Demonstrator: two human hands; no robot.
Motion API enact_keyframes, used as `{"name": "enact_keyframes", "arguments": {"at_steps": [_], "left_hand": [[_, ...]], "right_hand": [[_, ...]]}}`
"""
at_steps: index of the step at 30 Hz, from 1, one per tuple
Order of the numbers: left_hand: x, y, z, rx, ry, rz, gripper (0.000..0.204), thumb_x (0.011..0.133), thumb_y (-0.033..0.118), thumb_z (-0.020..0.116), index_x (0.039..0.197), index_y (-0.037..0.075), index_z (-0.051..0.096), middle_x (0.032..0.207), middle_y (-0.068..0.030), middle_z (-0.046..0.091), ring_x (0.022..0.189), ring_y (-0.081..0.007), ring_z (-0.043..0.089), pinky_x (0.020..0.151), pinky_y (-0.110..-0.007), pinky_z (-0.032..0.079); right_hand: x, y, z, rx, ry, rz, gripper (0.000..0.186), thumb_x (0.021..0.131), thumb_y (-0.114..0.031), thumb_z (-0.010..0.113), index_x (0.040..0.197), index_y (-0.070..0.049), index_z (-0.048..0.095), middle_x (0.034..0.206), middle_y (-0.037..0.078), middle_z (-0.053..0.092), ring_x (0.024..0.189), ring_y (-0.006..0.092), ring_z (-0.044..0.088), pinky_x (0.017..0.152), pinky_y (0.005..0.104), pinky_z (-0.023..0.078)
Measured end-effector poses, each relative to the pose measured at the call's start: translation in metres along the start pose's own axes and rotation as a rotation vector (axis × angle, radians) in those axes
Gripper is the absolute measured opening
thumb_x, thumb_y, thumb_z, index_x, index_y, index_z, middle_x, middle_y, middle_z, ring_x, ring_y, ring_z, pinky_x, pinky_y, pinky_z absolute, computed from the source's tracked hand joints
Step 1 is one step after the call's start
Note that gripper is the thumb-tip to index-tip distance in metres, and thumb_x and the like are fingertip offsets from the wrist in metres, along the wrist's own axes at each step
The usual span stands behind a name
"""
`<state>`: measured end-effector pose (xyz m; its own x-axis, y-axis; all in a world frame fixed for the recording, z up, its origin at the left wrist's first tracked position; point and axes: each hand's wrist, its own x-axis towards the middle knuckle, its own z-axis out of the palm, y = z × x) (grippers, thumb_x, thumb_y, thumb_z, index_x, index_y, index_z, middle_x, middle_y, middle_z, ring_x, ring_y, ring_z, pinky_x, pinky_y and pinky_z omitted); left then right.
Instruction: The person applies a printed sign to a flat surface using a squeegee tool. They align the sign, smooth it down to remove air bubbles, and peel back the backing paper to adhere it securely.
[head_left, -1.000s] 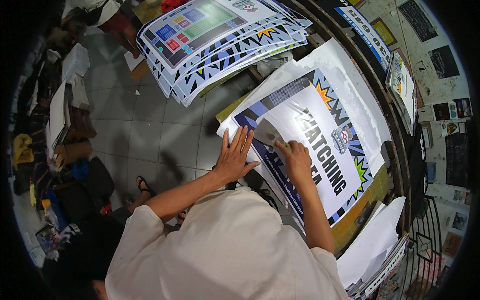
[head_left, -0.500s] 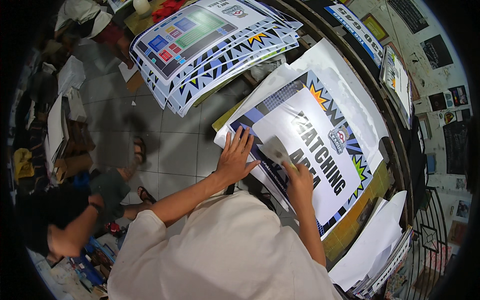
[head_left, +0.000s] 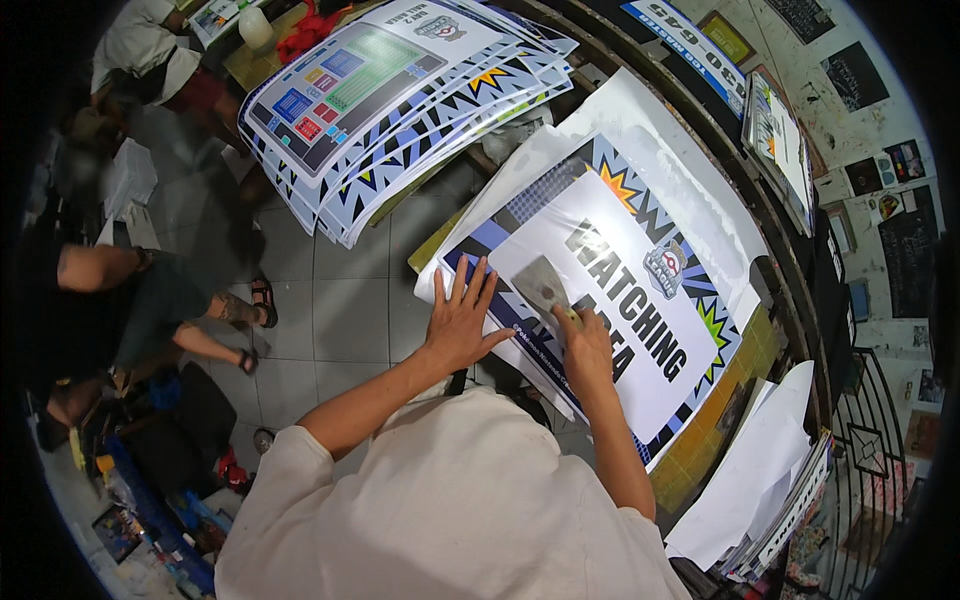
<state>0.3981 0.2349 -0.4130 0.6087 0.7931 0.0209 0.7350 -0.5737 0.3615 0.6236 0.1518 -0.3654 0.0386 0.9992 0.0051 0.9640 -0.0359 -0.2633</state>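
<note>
A printed sign (head_left: 630, 300) with bold black lettering, a white panel and a blue border with starbursts lies on the table over a larger white sheet (head_left: 635, 110). My left hand (head_left: 460, 325) rests flat on the sign's left border, fingers spread. In my right hand (head_left: 588, 350) is a flat grey scraper (head_left: 541, 283), its handle gripped between thumb and fingers. The wide blade lies against the sign's white panel, just right of my left fingertips, and covers part of the lettering.
A stack of printed boards (head_left: 400, 100) stands at the far left of the table. White sheets (head_left: 745, 470) lie over more boards at the near right. A metal grille (head_left: 868, 450) is on the right. At left, a person (head_left: 165, 305) in dark clothes is on the tiled floor.
The scraper and my right hand have shifted slightly left and toward me over the sign. My left hand stays on the border. The person at left has moved.
</note>
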Motion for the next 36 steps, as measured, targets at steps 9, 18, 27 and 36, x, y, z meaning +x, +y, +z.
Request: {"name": "enact_keyframes", "arguments": {"at_steps": [9,18,27,36], "left_hand": [[0.001,0.002,0.002,0.021,0.045,-0.013,0.093,0.094,0.063,0.056,0.155,-0.004,0.033,0.166,-0.0247,0.018,0.155,-0.0452,0.008,0.115,-0.074,0.008],[0.022,0.005,0.011,-0.080,0.155,-0.010,0.086,0.097,0.056,0.056,0.149,-0.010,0.039,0.163,-0.0299,0.021,0.153,-0.0485,0.010,0.119,-0.067,0.005],[0.046,0.009,0.019,0.016,0.032,0.097,0.086,0.098,0.057,0.051,0.155,-0.004,0.033,0.166,-0.0222,0.018,0.154,-0.0449,0.009,0.122,-0.063,0.007],[0.048,0.010,0.014,0.062,0.020,0.100,0.087,0.098,0.059,0.051,0.155,-0.004,0.033,0.166,-0.0219,0.020,0.154,-0.0446,0.012,0.122,-0.061,0.011]], "right_hand": [[0.088,-0.034,0.020,-0.017,0.001,-0.060,0.047,0.088,-0.001,0.058,0.133,-0.013,0.064,0.105,0.020,0.061,0.099,0.0366,0.062,0.083,0.0459,0.053],[0.008,-0.025,-0.015,0.249,0.081,0.224,0.034,0.096,-0.008,0.058,0.128,-0.014,0.067,0.114,0.021,0.061,0.106,0.0394,0.061,0.091,0.0458,0.050],[-0.132,0.040,-0.049,0.091,0.085,0.382,0.030,0.092,-0.001,0.066,0.119,-0.010,0.074,0.104,0.017,0.064,0.091,0.0337,0.066,0.079,0.0404,0.055],[-0.077,0.045,-0.026,0.090,-0.014,0.214,0.051,0.082,0.007,0.059,0.129,-0.012,0.068,0.112,0.024,0.061,0.104,0.0407,0.062,0.088,0.0465,0.053]]}}
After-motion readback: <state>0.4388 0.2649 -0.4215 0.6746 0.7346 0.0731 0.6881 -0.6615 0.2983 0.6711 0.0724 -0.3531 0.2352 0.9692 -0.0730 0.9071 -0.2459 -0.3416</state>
